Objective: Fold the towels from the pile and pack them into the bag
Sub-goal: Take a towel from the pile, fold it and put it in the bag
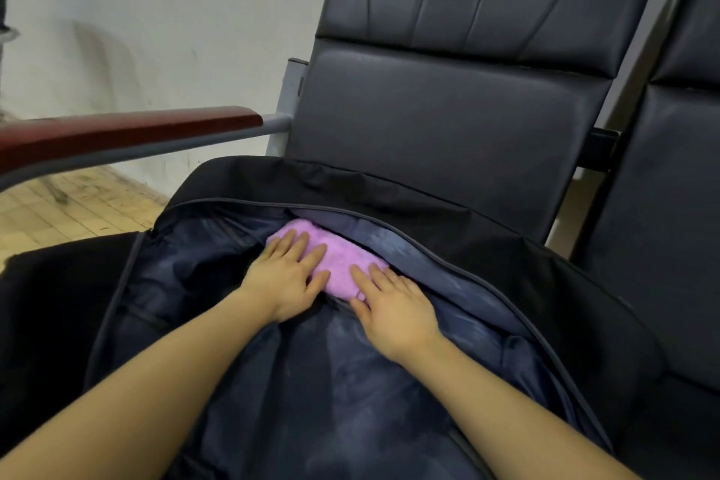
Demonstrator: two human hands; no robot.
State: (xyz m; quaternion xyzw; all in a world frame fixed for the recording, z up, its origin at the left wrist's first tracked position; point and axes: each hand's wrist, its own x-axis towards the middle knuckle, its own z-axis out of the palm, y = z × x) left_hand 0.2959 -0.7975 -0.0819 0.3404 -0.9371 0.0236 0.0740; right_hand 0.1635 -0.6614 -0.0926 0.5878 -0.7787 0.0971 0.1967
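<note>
Pressing fluffy pink towel (343,265) flat inside dark nylon-lined bag (526,277): left hand (286,277), right hand (393,310), fingers straight, gripping nothing.

Both forearms are bare to the frame's edge, and the hands (339,294) wear no gloves, rings or watch.

Head view, angled down, close over bag (389,382)
</note>
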